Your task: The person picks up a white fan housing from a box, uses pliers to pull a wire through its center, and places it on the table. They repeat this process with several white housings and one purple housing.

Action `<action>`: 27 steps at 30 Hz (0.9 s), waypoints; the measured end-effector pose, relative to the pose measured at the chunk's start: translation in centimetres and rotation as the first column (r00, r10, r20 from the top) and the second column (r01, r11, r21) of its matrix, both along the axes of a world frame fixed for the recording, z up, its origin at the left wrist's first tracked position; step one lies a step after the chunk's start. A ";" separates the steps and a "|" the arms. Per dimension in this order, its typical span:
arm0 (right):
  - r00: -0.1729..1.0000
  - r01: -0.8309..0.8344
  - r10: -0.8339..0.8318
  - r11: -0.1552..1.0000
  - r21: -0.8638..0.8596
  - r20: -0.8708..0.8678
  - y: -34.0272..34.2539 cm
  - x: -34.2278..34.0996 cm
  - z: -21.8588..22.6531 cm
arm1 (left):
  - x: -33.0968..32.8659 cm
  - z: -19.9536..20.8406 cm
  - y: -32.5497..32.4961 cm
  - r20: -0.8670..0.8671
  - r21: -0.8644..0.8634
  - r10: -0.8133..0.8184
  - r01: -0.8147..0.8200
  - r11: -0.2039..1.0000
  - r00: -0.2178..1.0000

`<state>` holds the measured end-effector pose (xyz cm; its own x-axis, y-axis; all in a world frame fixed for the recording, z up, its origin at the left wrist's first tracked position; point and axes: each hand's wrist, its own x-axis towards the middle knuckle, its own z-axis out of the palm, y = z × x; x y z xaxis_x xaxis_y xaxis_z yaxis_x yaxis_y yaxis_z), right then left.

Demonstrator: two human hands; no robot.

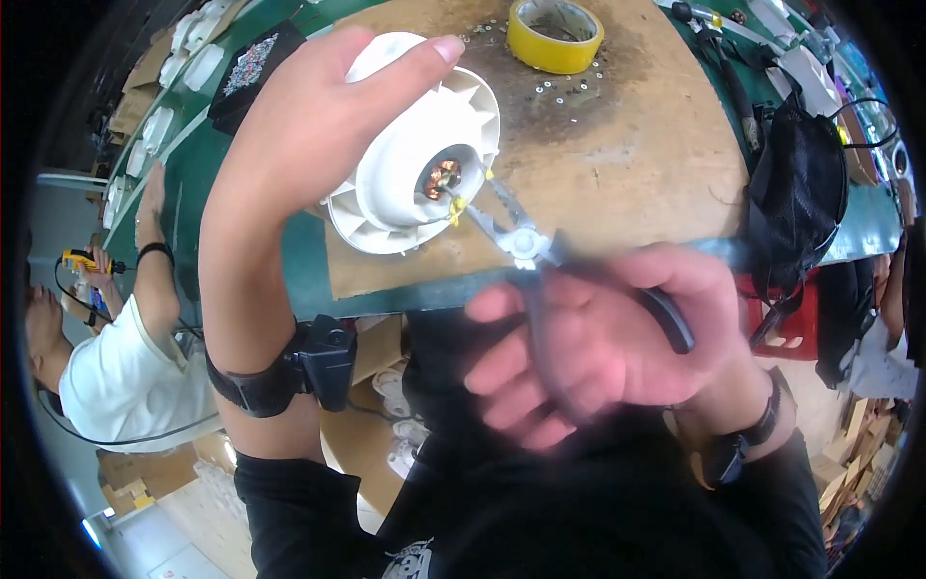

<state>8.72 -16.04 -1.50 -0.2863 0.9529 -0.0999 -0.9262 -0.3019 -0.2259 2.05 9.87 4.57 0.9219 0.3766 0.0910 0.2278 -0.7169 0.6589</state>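
Observation:
My left hand [323,111] is closed over the top of a white round plastic fan housing [386,183], which is tilted so its open middle faces me. Inside that opening sits a small motor with copper windings [443,179]. Yellow wire ends [457,206] stick out at its rim. My right hand [617,338], somewhat blurred, holds a pair of pliers [524,245] with black handles. The jaws are spread and point at the housing, their tips close to the yellow pieces. Whether they touch them I cannot tell.
A brown board [637,164] covers part of the green table. On it lie a yellow tape roll [555,37] and several small washers. A black box of small parts [256,72] stands at left, a black bag [799,188] at right. Another person [125,367] works at far left with a yellow tool.

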 end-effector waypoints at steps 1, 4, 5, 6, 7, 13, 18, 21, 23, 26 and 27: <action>0.998 0.000 0.000 1.000 0.002 -0.065 0.0 -0.2 -0.1 | 0.1 0.1 -0.1 -0.021 -0.047 0.002 -0.003 0.999 1.000; 0.986 -0.017 0.024 0.999 0.043 -0.166 0.4 -0.4 -1.0 | 0.0 -0.2 0.1 -0.013 -0.049 0.002 -0.003 0.999 1.000; 0.986 -0.020 0.029 0.998 0.054 -0.163 0.5 -0.4 -1.1 | 0.0 -0.2 0.2 -0.014 -0.048 0.004 -0.005 0.999 1.000; 0.986 -0.023 0.034 0.998 0.065 -0.161 0.6 -0.4 -1.3 | -0.1 -0.3 0.1 -0.014 -0.035 0.013 -0.013 0.999 1.000; 0.986 -0.025 0.036 0.997 0.067 -0.163 0.7 -0.4 -1.4 | -0.1 -0.3 0.2 -0.015 -0.023 0.022 -0.022 1.000 1.000; 0.991 -0.075 0.082 0.994 0.076 -0.102 0.2 -0.3 -0.8 | -0.1 -0.1 0.3 -0.013 -0.028 0.044 -0.044 0.999 0.999; 0.990 -0.070 0.077 0.995 0.065 -0.115 0.6 -0.4 -1.4 | -0.1 -0.3 -0.1 -0.005 0.019 0.062 -0.062 0.998 0.998; 0.995 -0.047 0.056 0.994 0.099 -0.082 0.2 -0.4 -1.4 | -0.1 -0.3 0.0 0.007 0.033 0.054 -0.054 0.998 0.999; 0.999 -0.028 0.032 0.991 0.129 -0.031 -0.4 -0.3 -1.2 | -0.2 -0.2 0.0 0.009 0.027 0.043 -0.043 0.999 0.999; 0.956 0.074 -0.067 0.997 -0.013 0.287 -0.9 0.1 -0.2 | -0.2 -0.1 0.0 -0.005 -0.001 0.033 -0.033 0.999 0.999; 0.884 0.077 -0.034 0.994 -0.075 0.466 -0.7 0.4 0.1 | -0.2 -0.2 0.0 0.003 0.010 0.036 -0.036 0.999 0.999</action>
<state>9.11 -16.78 -1.37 -0.1332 0.9469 -0.2927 -0.7381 -0.2918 -0.6083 1.88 9.86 4.36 0.9075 0.4087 0.0972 0.2518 -0.7145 0.6528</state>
